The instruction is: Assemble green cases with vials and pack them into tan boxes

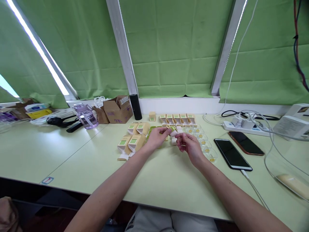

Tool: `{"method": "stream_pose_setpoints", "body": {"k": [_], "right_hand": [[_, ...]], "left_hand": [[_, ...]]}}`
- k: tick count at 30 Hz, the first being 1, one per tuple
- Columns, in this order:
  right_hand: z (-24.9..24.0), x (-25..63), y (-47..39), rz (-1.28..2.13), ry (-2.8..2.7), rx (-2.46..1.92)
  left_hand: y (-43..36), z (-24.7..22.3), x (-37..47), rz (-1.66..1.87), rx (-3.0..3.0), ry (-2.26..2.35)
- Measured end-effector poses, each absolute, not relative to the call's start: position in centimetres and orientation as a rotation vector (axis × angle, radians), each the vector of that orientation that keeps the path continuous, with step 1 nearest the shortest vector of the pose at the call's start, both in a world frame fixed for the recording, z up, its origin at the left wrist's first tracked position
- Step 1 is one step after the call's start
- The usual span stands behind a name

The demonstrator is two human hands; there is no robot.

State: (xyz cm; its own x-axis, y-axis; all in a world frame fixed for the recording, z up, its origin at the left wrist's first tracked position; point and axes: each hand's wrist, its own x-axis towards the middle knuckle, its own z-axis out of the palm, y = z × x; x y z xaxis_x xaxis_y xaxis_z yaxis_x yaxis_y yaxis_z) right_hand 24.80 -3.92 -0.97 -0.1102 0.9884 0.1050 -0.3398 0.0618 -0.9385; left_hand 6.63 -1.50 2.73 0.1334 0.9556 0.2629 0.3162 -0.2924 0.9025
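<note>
Head view: both bare arms reached forward over the table (pixel 169 185) and met near the middle. Left forearm (pixel 118 182) came up from the bottom edge, angled right. Right forearm (pixel 231 196) came in from the lower right corner, angled left. Wrists were low over the tabletop.

Left hand (pixel 156 138): back of the hand mostly up, fingers pointing right, thumb and fingertips in a narrow pinch on the small green-and-white container (pixel 173 130). Container was up off the table, tilted, between the two hands, green end nearer the left fingers.

Right hand (pixel 189 146): turned partly palm-in, thumb and index extended toward the container's white end, other fingers loosely curled. Tips were right at the container; couldn't tell contact from near miss, so no call on that grip.

White piece (pixel 174 141) stood just below the container, partly covered by the right fingers. Four open yellow cartons (pixel 136 141) sat left of the left hand, flaps out. Row of yellow cartons (pixel 177 120) ran along the back behind the hands, with a single carton (pixel 152 116) off its left end. Clear cups (pixel 202 142) with yellow centers lined up beyond the right hand, the nearest ones beside the right wrist. Two dark-screened phones lay further right: white-edged phone (pixel 233 154) nearer the person, brown-edged phone (pixel 246 143) behind it.
</note>
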Motion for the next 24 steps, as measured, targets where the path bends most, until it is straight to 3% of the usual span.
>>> {"method": "stream_pose_setpoints", "body": {"k": [8,14,24], "right_hand": [[0.1,26.4,-3.5,0.982,-1.134,-0.949],[1.8,29.7,-3.0,0.775,-1.173,-1.028],[1.1,36.6,-7.6,-0.369,-2.166,-1.509]], "left_hand": [[-0.1,-0.8,6.4,1.287,1.167,1.092],[-0.3,-0.8,5.8,1.351,1.023,0.989],[-0.5,-0.5,6.2,1.414,0.968,0.938]]}}
